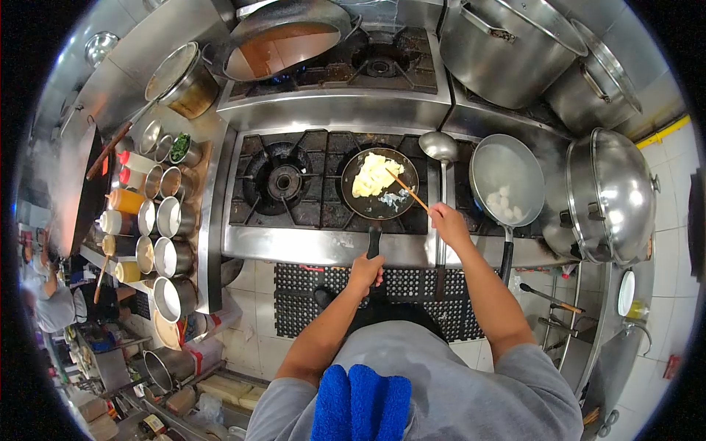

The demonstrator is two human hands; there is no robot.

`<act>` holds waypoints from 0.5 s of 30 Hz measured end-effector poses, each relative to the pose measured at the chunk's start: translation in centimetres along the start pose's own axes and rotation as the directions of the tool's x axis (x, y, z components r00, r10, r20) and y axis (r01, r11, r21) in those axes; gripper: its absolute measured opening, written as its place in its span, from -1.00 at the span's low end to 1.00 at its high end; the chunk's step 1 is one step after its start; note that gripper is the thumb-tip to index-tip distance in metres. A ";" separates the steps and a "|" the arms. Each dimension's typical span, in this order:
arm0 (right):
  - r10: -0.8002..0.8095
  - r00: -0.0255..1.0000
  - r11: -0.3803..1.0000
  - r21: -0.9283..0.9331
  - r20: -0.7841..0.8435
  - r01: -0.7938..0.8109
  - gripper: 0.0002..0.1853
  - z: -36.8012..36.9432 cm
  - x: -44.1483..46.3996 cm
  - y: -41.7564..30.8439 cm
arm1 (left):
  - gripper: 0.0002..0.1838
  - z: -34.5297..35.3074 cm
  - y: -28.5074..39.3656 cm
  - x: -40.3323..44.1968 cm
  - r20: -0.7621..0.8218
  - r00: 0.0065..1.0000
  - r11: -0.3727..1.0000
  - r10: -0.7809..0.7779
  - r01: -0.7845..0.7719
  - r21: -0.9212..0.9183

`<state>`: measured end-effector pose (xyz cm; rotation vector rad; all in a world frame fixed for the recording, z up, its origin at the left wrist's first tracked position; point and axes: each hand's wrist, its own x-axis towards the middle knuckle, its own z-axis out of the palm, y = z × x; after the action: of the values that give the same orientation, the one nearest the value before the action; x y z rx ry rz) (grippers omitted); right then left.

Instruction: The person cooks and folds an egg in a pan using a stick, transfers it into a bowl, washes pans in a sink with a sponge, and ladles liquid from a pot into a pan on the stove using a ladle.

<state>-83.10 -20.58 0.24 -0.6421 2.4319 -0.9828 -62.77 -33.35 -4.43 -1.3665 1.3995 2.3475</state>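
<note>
Your left grip [366,273] is closed round the handle of the frying pan [379,213] on the stove [283,226]; your right [449,223] pinches a thin wooden stick [409,190]. The eggs [371,176] look soft and easily torn; hold the stick's upper end lightly.

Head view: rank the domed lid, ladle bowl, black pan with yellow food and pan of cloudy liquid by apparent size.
Domed lid
Pan of cloudy liquid
Black pan with yellow food
Ladle bowl
</note>
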 end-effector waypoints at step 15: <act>0.022 0.957 1.000 0.011 0.288 -0.027 -0.79 0.3 5.2 -1.3 | -0.66 -1.6 -1.0 -2.6 0.181 0.970 0.969 -0.163 0.192 -0.158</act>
<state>-86.80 -24.51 -0.13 -0.6953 2.1696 -0.8328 -59.71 -33.02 -3.47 -1.2411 1.0030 2.4452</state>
